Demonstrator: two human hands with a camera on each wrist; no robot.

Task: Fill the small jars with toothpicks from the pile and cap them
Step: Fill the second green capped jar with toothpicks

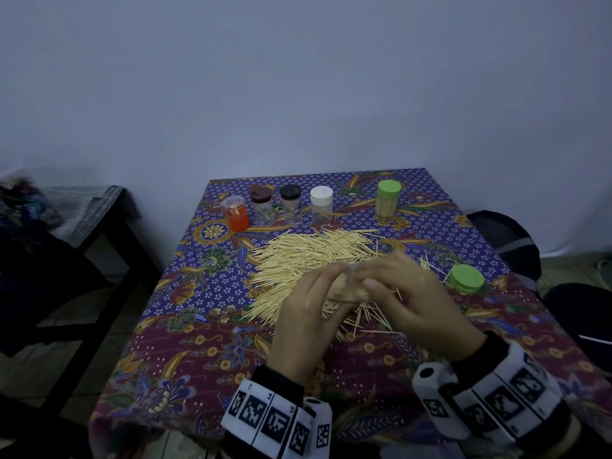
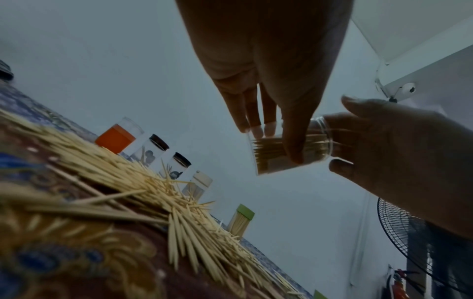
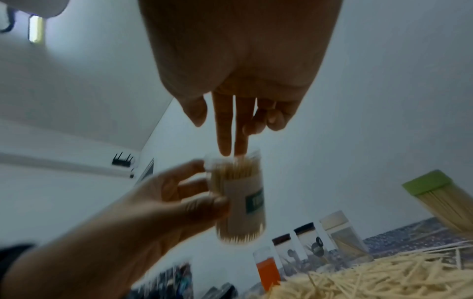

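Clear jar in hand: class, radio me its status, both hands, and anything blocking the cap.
Left hand grips clear jar, packed with toothpicks. Right hand fingers at its open mouth. Green cap lies free on the tablecloth.

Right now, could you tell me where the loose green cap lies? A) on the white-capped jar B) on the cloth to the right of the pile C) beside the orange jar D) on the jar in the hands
B: the green cap lies on the cloth right of the pile, while the left hand holds the uncapped jar.
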